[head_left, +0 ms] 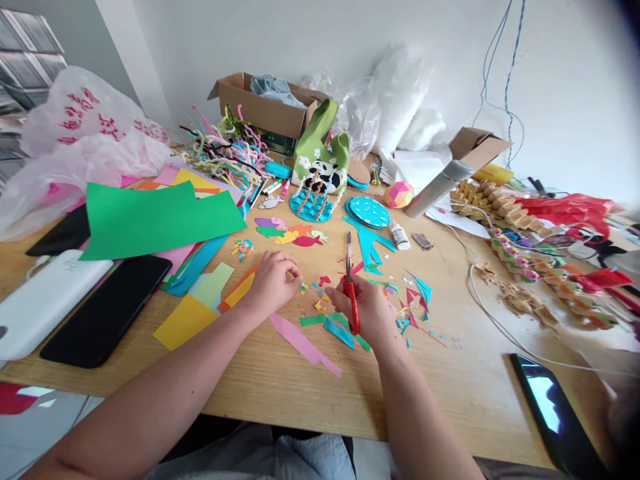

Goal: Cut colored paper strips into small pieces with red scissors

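Observation:
My right hand (373,308) is wrapped round the red-handled scissors (351,305), whose blades point away from me. My left hand (274,279) is closed in a pinch just above the table; tiny coloured bits lie by its fingertips, and what it holds, if anything, I cannot make out. Between the hands are small pink and blue paper pieces (325,283). Paper scraps (413,303) spread beside my right hand, and a pink paper strip (305,343) lies nearer me. Beyond the hands sit several paper fish (287,233) and a small pile of paper dots (243,250).
Green paper (160,220) tops a stack at left, near a black phone (107,310) and a white power bank (50,303). Blue discs (369,212), a glue bottle (400,237) and a panda bag (320,157) stand behind. Another phone (553,413) and a cable (475,287) lie right.

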Tool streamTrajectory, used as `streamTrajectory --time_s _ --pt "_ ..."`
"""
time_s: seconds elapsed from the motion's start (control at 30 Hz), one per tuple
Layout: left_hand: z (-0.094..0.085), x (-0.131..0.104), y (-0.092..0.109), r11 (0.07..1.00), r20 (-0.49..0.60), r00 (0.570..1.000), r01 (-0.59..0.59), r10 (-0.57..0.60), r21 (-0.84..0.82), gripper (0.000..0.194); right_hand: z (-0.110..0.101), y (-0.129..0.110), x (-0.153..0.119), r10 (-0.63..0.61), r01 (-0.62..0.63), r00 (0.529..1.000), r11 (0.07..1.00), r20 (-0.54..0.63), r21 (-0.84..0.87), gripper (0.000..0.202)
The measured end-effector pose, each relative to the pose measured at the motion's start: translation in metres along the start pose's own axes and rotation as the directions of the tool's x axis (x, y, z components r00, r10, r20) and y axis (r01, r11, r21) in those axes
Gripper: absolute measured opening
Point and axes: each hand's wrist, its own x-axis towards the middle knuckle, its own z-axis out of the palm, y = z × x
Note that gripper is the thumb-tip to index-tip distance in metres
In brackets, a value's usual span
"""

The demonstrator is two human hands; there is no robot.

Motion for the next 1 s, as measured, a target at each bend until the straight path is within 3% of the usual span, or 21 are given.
streamTrajectory --time_s 0.13,0.33,0.6,0.83,1.0 --pt "0.005 -0.004 -0.008 0.973 0.072 0.987 -0.153 0.142 0.174 0.011 0.000 0.007 0.003 -0.073 0.078 0.997 0.964 0.031 -0.254 0.008" --pt "0.004 -0.005 -0.009 0.954 0.122 0.978 -0.196 0.172 0.229 0.013 -0.002 0.010 0.003 -0.066 0.148 0.984 0.815 0.164 -0.560 0.021" --pt "0.000 -0.005 -0.005 0.968 0.126 0.982 -0.164 0.141 0.188 0.018 0.004 0.010 0.002 -0.061 0.178 0.973 0.815 0.223 -0.552 0.006" --pt "0.000 -0.003 -0.007 0.968 0.050 0.989 -0.145 0.137 0.203 0.017 0.004 0.012 0.004 -0.088 0.197 0.971 0.818 0.220 -0.541 0.007" --pt "0.003 -0.005 -0.001 0.993 0.068 0.993 -0.100 0.096 0.066 0.016 -0.002 0.009 0.003 -0.088 0.185 0.973 0.850 0.213 -0.493 0.007"
